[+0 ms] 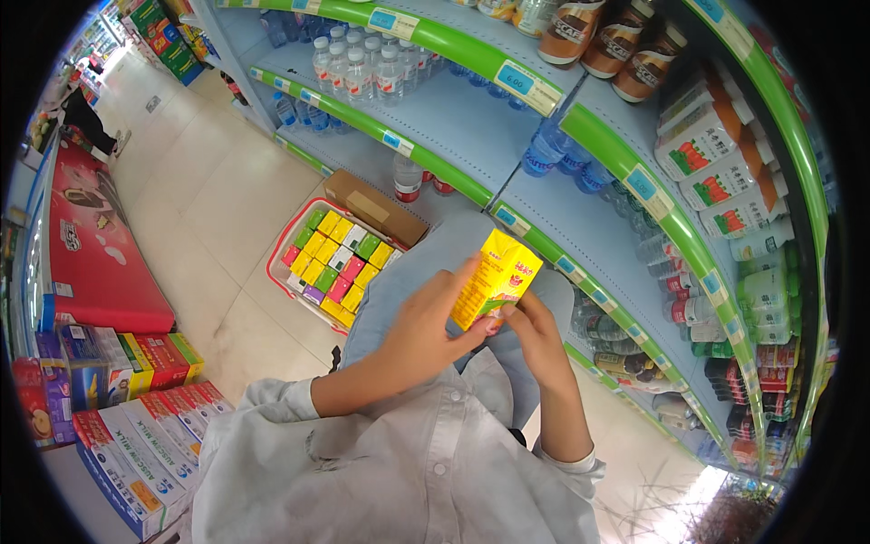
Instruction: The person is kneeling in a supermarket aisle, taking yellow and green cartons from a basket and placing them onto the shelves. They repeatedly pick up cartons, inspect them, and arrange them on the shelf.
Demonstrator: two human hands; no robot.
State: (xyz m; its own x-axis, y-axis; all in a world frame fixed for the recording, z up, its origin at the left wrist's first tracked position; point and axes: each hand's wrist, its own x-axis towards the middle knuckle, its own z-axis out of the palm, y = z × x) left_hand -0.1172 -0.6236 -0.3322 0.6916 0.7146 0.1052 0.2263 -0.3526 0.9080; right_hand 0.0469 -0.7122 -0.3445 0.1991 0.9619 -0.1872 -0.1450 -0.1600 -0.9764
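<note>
A yellow drink carton (495, 280) is held above my knees, tilted. My left hand (435, 323) grips its left side, with the thumb beneath and a finger along the side. The fingers of my right hand (537, 333) touch the carton's lower right corner. On the floor at my left stands a white basket with a red rim (274, 268), packed with small drink cartons (338, 256) in yellow, green, white, pink and purple. Against the basket's far side lies a brown cardboard box (377, 207), partly on the bottom shelf.
Shelves with green price rails (442, 163) curve around the front and right, holding water bottles (358, 76), coffee bottles (571, 30) and white jugs (707, 146). Milk boxes (136, 452) are stacked at left beside a red display (102, 238). A person (88, 119) stands far up the aisle.
</note>
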